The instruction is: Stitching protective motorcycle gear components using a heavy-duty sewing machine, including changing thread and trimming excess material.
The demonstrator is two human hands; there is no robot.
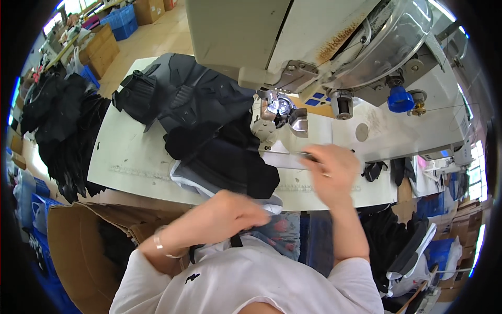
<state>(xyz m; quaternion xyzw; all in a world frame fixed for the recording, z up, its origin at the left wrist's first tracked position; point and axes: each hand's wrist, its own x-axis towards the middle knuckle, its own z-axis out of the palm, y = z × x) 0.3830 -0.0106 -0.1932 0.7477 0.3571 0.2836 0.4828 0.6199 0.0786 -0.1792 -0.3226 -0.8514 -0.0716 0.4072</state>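
Nearest the camera, the left hand [230, 212] hangs at the table [125, 157] edge, fingers curled loosely downward over the near hem of the black fabric [230, 157]; motion blur hides whether it pinches the cloth or only rests on it. Right hand [334, 175] sits further in, thumb and forefinger closed narrow on a small dark tool [308, 155], too blurred to identify, pointing toward the presser foot [285, 118] of the sewing machine [334, 47]. Black fabric lies in a stack between the left hand and the foot, one corner reaching up beside the foot area, with a grey piece [183, 180] under its near edge. More black pieces [178, 89] lie further out on the table, and a heap [57, 125] hangs past its left end above a cardboard box [78, 246]. Risks, as judged: the tool tip or fingertips come close to the needle zone; the overhanging stack can slide off the near edge if the left hand lifts; loose layers can drag under the foot unaligned.
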